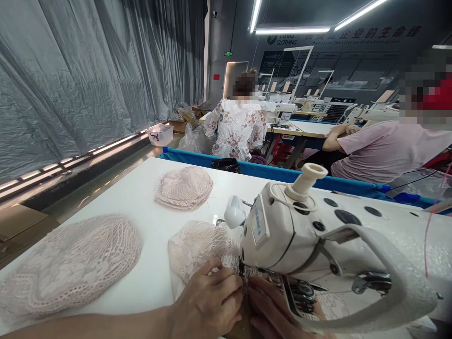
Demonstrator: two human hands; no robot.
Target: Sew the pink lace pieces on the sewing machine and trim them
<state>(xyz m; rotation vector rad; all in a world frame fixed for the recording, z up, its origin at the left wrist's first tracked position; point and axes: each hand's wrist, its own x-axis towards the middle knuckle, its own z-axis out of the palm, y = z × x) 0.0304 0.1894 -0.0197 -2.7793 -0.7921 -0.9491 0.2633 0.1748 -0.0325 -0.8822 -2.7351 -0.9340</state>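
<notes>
Beneath the head of a white sewing machine (273, 226) lies a pale pink lace piece (197, 242), bunched up toward the needle area. My left hand (212, 296) is closed, its curled fingers pinching the lace just left of the presser foot. On the other side of the foot, my right hand (270, 306) has its fingers pressed together at the lace edge, partly hidden by the machine's guard. A stack of rounded lace pieces (185, 188) sits behind the worked lace. Larger lace pieces (81, 259) lie stacked at the left.
The white tabletop (148, 188) ends at a blue cloth trough (197, 157). A thread (427, 245) runs down at the right. Two people (238, 125) sit beyond, near other machines. A clear plastic box (160, 135) stands on the floor by the grey curtain (88, 70).
</notes>
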